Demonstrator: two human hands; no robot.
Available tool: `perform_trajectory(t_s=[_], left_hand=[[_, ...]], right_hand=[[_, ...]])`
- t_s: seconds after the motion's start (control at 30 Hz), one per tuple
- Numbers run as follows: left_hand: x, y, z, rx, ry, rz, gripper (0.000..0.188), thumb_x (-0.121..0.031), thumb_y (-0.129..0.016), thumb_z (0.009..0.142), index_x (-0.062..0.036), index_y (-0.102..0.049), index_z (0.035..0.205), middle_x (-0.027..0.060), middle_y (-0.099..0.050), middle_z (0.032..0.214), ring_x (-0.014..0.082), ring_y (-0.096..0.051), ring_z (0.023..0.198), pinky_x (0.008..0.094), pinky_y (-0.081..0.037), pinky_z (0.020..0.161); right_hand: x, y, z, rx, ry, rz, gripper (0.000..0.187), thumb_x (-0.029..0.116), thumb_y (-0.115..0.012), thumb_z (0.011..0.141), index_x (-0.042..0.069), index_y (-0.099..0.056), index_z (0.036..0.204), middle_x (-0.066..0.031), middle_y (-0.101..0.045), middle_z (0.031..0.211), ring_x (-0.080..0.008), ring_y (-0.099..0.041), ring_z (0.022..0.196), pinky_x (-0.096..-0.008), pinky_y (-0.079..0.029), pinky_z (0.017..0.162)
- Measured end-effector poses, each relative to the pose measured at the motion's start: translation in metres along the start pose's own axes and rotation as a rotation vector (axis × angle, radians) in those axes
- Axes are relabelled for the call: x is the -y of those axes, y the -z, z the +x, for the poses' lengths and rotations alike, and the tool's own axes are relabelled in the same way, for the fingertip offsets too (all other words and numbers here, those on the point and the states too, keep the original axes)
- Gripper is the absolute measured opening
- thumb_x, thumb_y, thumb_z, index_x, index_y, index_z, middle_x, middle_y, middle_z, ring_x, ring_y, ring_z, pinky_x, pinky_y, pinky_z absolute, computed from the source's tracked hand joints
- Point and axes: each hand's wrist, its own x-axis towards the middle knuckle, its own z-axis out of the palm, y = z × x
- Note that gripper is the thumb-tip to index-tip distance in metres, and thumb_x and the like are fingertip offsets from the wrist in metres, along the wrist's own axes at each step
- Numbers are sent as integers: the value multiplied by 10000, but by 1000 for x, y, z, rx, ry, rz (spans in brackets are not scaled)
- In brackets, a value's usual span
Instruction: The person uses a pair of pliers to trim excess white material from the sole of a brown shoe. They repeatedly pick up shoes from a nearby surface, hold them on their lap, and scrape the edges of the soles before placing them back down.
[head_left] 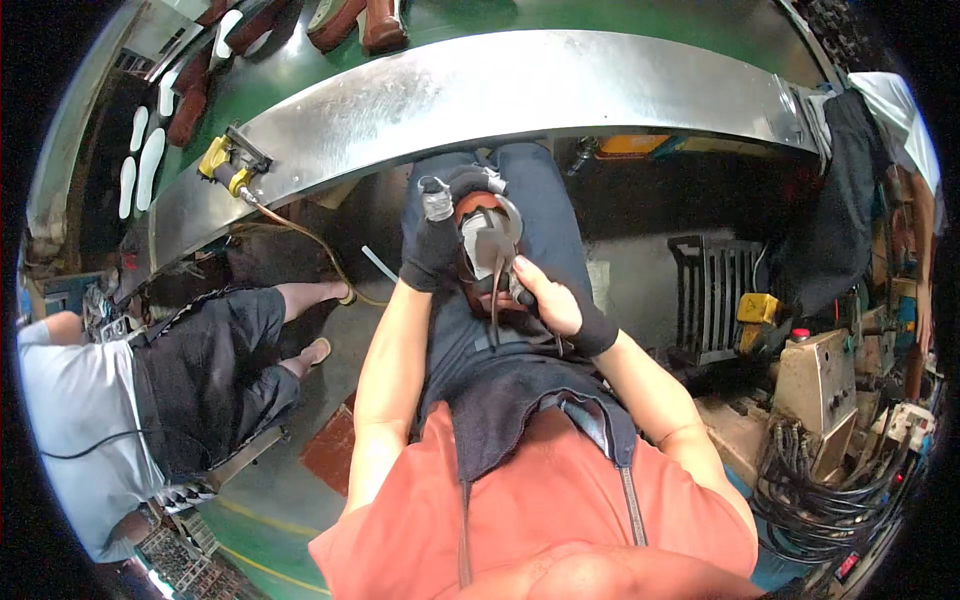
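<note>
A brown shoe (466,268) with a pale lining showing in its opening lies in my lap, over the dark apron. My left hand (438,235) wears a dark glove with silver tape on the fingertips. Its fingers curl round the far, orange-brown end of the shoe. At the near end my right hand (551,302) is closed on the shoe, thumb stretched along its side and most fingers hidden beneath. A dark band circles that wrist. A thin brown strap-like strip (495,300) hangs between the hands.
A curved metal bench edge (540,85) spans the far side, bearing a yellow air tool (228,165) with a hose. Shoes (383,25) and white insoles (150,165) lie on the green surface behind. Left sits another person (210,380); right stands a control box (815,380) with cables.
</note>
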Motion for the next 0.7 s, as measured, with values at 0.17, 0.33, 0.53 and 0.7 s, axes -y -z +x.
perform_trajectory(t_s=[0.17, 0.33, 0.53, 0.7], left_hand=[[7, 5, -4, 37, -45, 23, 650, -563, -341, 908, -16, -685, 837, 116, -667, 967, 272, -593, 1028, 407, -404, 973], [-20, 15, -35, 52, -51, -60, 589, -533, -396, 900, -20, -677, 835, 134, -667, 960, 300, -565, 1087, 432, -370, 1011], [-40, 3, -114, 36, 368, -166, 266, -212, -535, 896, -59, -597, 1106, 143, -531, 1237, 279, -497, 1194, 412, -379, 1019], [-34, -9, -122, -25, 623, -203, 284, -156, -537, 868, -65, -594, 1131, 126, -554, 1211, 281, -502, 1193, 410, -357, 1032]], right_hand=[[-11, -3, -7, -109, -1, -512, 447, 406, -311, 1007, 40, -524, 866, -49, -541, 693, -160, -502, 581, -298, -435, 567], [-33, -12, -13, -43, 402, -853, 284, 256, -386, 981, 16, -538, 987, -151, -528, 785, -292, -499, 662, -380, -416, 622], [-88, 64, -70, 325, 591, -1249, 404, 287, -674, 777, 23, -581, 1069, -153, -588, 1078, -331, -586, 963, -405, -474, 804], [-87, 80, -75, 347, 541, -1097, 490, 346, -733, 671, 34, -620, 1031, -141, -583, 1112, -334, -582, 1003, -415, -467, 850]])
